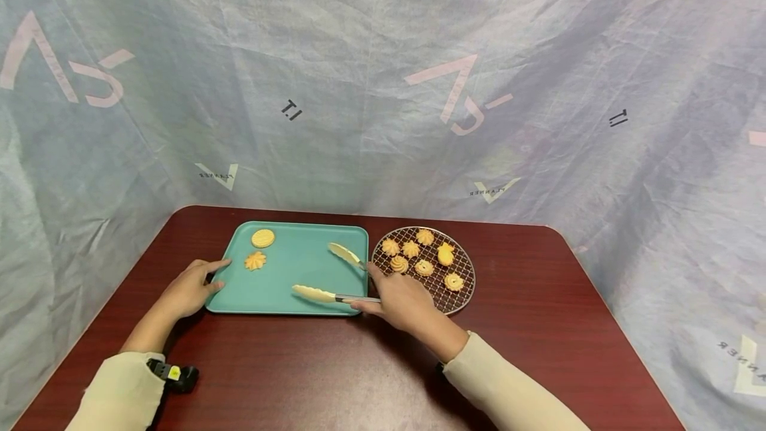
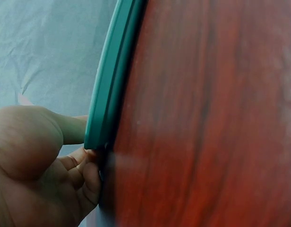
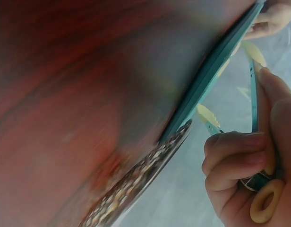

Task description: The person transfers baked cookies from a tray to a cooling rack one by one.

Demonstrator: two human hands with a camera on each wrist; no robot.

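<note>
A pair of tongs (image 1: 317, 294) with pale yellow tips is gripped in my right hand (image 1: 403, 298). Its two arms are spread wide over the right part of a teal tray (image 1: 299, 271), with nothing between the tips. In the right wrist view the ring end (image 3: 267, 202) of the tongs shows below the curled fingers. At the tray's left edge my left hand (image 1: 190, 289) holds the rim between thumb and curled fingers. On the tray's left side lie a round ridged cookie (image 1: 262, 238) and a flower-shaped cookie (image 1: 255, 260).
Right of the tray stands a round wire cooling rack (image 1: 463, 294) with several cookies, among them a pineapple-shaped cookie (image 1: 445, 254) and a ring-like cookie (image 1: 453, 282). My right hand covers its near left part. Both stand on a dark red wooden table (image 1: 526, 324), before a grey printed cloth (image 1: 359, 85).
</note>
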